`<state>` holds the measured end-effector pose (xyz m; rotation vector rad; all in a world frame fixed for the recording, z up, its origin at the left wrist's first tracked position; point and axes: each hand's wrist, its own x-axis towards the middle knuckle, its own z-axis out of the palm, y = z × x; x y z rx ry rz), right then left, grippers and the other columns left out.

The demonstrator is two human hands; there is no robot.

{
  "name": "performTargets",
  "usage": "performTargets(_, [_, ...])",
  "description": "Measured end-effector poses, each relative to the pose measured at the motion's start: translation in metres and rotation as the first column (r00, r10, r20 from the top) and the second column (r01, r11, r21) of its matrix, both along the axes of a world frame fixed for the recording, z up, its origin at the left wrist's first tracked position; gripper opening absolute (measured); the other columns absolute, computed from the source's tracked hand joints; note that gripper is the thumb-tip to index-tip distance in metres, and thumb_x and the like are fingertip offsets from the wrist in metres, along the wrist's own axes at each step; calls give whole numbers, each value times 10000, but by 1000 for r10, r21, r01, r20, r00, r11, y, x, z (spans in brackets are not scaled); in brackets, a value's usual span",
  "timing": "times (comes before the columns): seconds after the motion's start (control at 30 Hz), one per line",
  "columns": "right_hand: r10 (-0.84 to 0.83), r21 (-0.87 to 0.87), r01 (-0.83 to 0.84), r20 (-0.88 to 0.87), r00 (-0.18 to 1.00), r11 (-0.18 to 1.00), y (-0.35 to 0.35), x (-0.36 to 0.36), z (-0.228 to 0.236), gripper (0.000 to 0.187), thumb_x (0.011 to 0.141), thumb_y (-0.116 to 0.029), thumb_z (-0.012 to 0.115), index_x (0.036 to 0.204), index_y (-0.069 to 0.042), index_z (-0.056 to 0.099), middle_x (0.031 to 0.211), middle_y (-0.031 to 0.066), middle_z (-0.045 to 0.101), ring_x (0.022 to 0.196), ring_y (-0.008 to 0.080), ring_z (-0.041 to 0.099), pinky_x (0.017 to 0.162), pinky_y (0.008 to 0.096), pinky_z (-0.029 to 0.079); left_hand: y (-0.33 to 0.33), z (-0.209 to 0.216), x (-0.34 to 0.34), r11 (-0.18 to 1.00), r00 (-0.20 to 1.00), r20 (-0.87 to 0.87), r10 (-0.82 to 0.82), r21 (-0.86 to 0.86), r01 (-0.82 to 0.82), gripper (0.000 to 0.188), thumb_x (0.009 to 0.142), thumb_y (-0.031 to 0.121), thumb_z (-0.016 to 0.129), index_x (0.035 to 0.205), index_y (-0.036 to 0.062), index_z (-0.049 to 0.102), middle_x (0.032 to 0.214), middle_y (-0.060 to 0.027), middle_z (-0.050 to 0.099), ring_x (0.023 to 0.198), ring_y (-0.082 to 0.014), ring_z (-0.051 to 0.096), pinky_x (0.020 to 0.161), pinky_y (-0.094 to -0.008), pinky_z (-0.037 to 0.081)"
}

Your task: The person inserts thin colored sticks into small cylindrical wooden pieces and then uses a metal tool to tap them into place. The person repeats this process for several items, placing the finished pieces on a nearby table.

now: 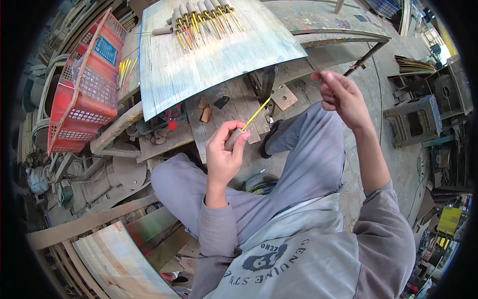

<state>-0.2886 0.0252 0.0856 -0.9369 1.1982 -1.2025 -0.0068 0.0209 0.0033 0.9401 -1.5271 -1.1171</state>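
My left hand [225, 152] is closed around a short grey-brown cylinder [232, 141]. A thin yellow stick [257, 111] rises from between thumb and fingertips, slanting up and right. To the right, above my knee, I hold up my right hand [341, 94] with thumb and forefinger pinched together; whatever is between them is too small to make out. Several similar cylinders [206, 7] lie in a row at the far end of the pale board [214, 60], with yellow and reddish sticks pointing toward me.
A red plastic basket [92, 97] stands at the left, with loose yellow sticks [124, 71] beside it. Under the board, a low wooden shelf [199, 127] carries scraps and a small wooden block [284, 97]. A grey stool [413, 119] is on the floor at the right.
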Motion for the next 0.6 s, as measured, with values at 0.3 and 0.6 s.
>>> performTargets(0.3, [45, -180, -35, 53, 998, 983, 13, 19, 10, 263, 982, -289, 473, 992, -32, 531, 610, -55, 326, 474, 42, 294, 421, 201, 270, 1, 4, -2, 1000, 999, -50, -9, -22, 8, 158, 848, 82, 664, 946, -18, 592, 765, -26, 572, 647, -69, 484, 581, -200, 390])
performTargets(0.6, [-9, -307, -101, -335, 942, 946, 26, 39, 8, 224, 968, -255, 491, 978, -31, 506, 596, -42, 389, 433, 38, 363, 387, 208, 271, 8, 1, 2, 999, 996, -85, -38, -15, 37, 157, 845, 68, 670, 948, -23, 594, 774, -23, 590, 702, -61, 518, 634, -187, 414])
